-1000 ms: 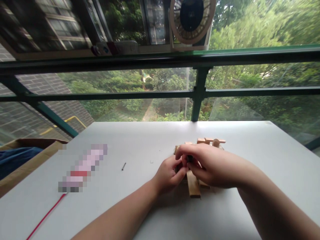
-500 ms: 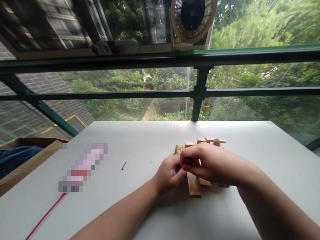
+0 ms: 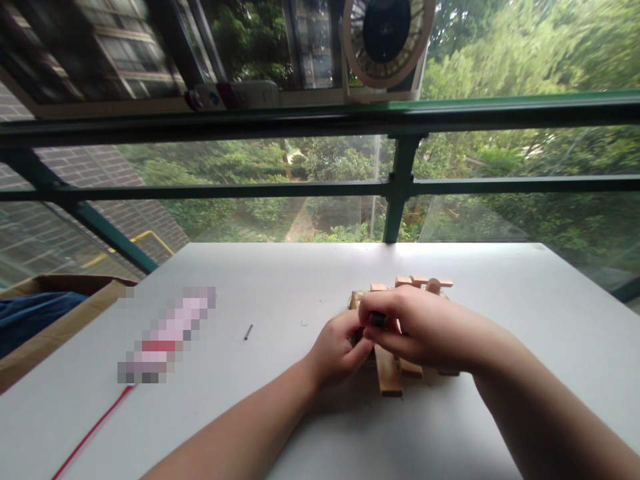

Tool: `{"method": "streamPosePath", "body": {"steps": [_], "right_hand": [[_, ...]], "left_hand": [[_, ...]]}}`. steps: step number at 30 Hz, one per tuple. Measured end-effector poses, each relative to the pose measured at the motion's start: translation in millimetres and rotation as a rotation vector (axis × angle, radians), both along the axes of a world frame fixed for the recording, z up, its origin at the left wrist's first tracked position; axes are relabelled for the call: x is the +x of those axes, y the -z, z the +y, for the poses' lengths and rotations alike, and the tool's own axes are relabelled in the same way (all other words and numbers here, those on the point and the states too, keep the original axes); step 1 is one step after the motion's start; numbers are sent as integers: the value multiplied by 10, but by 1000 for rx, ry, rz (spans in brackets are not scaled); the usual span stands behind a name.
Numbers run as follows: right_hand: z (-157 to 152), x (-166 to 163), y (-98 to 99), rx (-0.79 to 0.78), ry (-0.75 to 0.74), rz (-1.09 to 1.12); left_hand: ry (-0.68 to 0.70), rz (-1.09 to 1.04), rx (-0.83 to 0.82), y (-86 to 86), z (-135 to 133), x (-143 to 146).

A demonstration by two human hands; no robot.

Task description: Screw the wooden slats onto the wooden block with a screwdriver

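Wooden blocks and slats [image 3: 389, 373] make up a small pile or assembly on the white table, mostly covered by my hands. My right hand [image 3: 415, 323] is closed around a small tool with a dark rounded end [image 3: 379, 320]; the rest of it is hidden in the fingers. Against it, at the left side of the wood, my left hand [image 3: 340, 343] is closed with thumb and fingers together. What it grips is out of sight. A metal screw or nail [image 3: 248, 332] lies left of my hands.
The white table [image 3: 270, 280] stands against a window with a dark green rail [image 3: 280, 123]. A pixelated pink object [image 3: 173, 330] with a red cord [image 3: 93, 427] lies on the left. Beyond the table's left edge is a cardboard box [image 3: 95, 307] with blue cloth. A round fan [image 3: 387, 40] sits above the rail.
My hands stay at the same place on the wood. The dark end of the tool shows slightly more between my right fingers. Otherwise the view has shifted only a trace.
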State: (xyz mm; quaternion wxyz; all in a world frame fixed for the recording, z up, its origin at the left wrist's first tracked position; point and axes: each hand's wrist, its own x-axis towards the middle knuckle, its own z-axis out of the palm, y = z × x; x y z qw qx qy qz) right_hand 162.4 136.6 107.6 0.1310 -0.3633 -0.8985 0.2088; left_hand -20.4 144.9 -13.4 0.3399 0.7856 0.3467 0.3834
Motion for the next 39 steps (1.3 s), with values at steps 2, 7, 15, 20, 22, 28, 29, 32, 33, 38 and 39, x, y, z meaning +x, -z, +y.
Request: {"method": "streamPosePath", "body": {"steps": [2,7,15,20,22,28,29,32,33,38,39], "right_hand": [[0,0,5,4,18,-7],[-1,2,12,4,58,-12],[-11,-5,11,5,55,-27],[-12,-3,18,13,57,-31],[-12,-4,24,12,56,-33],[-13,-10,30,15,50,-35],[-13,-11,30,16,51,-35],[-7,-14,33,19,53,-32],[-6,-14,34,19,52,-31],[-3,-14,31,24,50,-31],[-4,-14,29,26,50,-31]], "left_hand": [[1,16,5,4,4,-6],[16,33,33,1,11,-13],[24,17,38,1,14,-14],[38,16,34,32,32,-17],[44,12,33,33,34,-16],[48,1,34,30,25,-17],[48,2,34,32,25,-19],[51,1,33,39,25,-20],[49,-1,35,41,25,-20],[43,-2,41,42,27,-17],[44,-2,41,41,28,-17]]}}
